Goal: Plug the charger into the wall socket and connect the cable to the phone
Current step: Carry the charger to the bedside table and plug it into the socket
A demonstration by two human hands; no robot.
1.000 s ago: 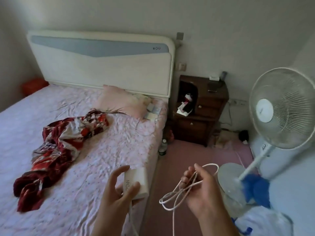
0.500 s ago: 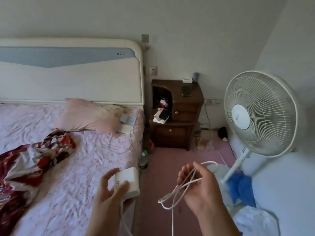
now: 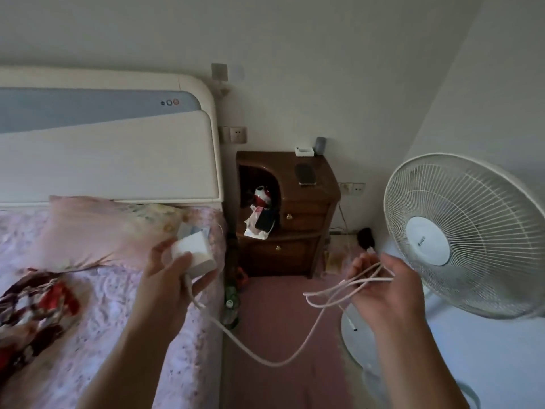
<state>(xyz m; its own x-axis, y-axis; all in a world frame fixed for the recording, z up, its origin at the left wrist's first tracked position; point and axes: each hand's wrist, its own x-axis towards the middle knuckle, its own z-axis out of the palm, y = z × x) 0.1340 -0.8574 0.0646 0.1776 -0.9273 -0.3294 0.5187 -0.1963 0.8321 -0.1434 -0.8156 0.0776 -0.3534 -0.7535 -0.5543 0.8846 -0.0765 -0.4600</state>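
The left hand (image 3: 171, 273) is gripping the white charger (image 3: 194, 255) above the bed (image 3: 118, 305); the right hand (image 3: 383, 281) is clutching the looped cable (image 3: 333, 293).

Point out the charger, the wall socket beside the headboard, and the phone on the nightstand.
charger (image 3: 197, 254): head view, white top face.
wall socket (image 3: 237, 134): head view, middle of the faceplate.
phone (image 3: 306, 174): head view, middle of the dark screen.

Two hands, left (image 3: 168, 278) and right (image 3: 383, 284), one charger (image 3: 196, 255), one cable (image 3: 265, 352), two wall sockets (image 3: 236, 134) (image 3: 352, 188), one phone (image 3: 306, 174), one fan (image 3: 460, 255), one nightstand (image 3: 306, 219), one pillow (image 3: 97, 228), one bed (image 3: 118, 305).
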